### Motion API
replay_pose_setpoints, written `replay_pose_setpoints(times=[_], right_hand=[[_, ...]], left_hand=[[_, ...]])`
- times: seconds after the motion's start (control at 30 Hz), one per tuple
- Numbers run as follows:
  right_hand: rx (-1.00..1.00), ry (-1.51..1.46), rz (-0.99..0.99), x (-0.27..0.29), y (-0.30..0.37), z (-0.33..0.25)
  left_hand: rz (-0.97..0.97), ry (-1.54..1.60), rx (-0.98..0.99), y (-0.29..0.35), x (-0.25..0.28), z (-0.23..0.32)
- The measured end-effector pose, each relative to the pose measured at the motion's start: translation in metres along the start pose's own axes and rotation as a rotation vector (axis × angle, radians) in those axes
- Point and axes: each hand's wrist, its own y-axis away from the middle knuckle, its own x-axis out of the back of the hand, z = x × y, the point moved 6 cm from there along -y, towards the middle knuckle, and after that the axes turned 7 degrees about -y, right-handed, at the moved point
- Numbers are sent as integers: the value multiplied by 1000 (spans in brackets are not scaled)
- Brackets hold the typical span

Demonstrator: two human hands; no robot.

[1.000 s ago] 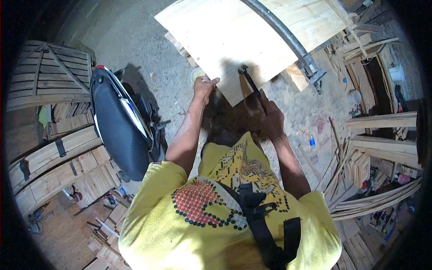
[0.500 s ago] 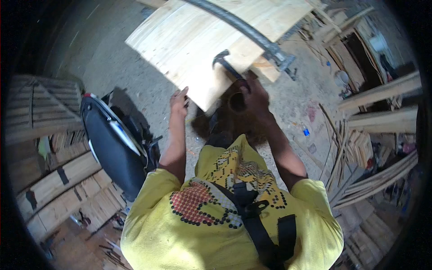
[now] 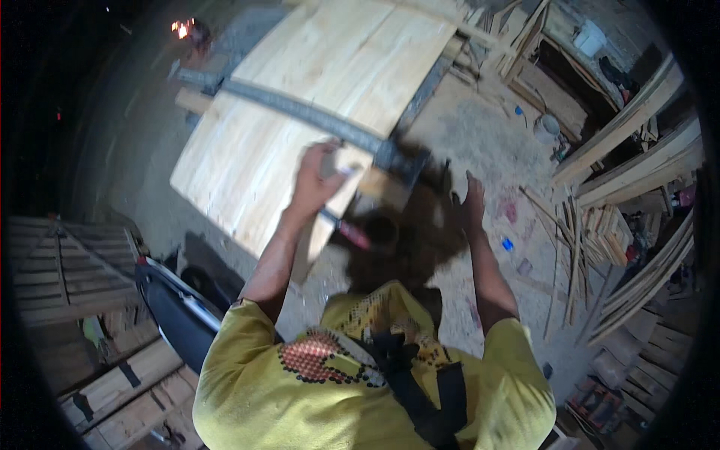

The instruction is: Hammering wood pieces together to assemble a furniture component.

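A pale wooden panel (image 3: 240, 165) made of joined boards lies in front of me, with a long metal bar clamp (image 3: 300, 112) across it. My left hand (image 3: 313, 180) is over the panel close to the clamp's near end, fingers curved and thumb apart, with nothing seen in it. Below that hand lies a hammer (image 3: 352, 234), its reddish handle end sticking out past the panel's edge; its head is hidden behind my left hand and wrist. My right hand (image 3: 471, 204) is raised in the air right of the clamp's screw end, fingers spread and holding nothing.
At left are a motorbike seat (image 3: 176, 311) and stacked boards (image 3: 127, 375). Thin wood strips (image 3: 566, 247) and leaning planks (image 3: 637, 150) fill the right side, near a white bucket (image 3: 547, 129). A small fire (image 3: 181, 30) glows at far left.
My right hand has let go of the hammer and moved right. My left hand has gone from the panel's near edge to above it by the clamp. The view has shifted, showing more of the clamp.
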Motion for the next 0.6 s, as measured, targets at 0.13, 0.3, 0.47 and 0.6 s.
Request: replay_pose_setpoints(times=[0.13, 0.3, 0.47, 0.6], right_hand=[[-178, -867, -159, -70, -64, 44], [304, -301, -171, -128, -67, 57], [127, -15, 174, -233, 26, 58], [-89, 288, 400, -259, 130, 73]], left_hand=[[-387, -266, -659, -79, -90, 41], [-657, -447, -861, -84, -130, 47], [-807, -437, -763, -90, -143, 33], [-742, -373, -873, -98, -151, 47]])
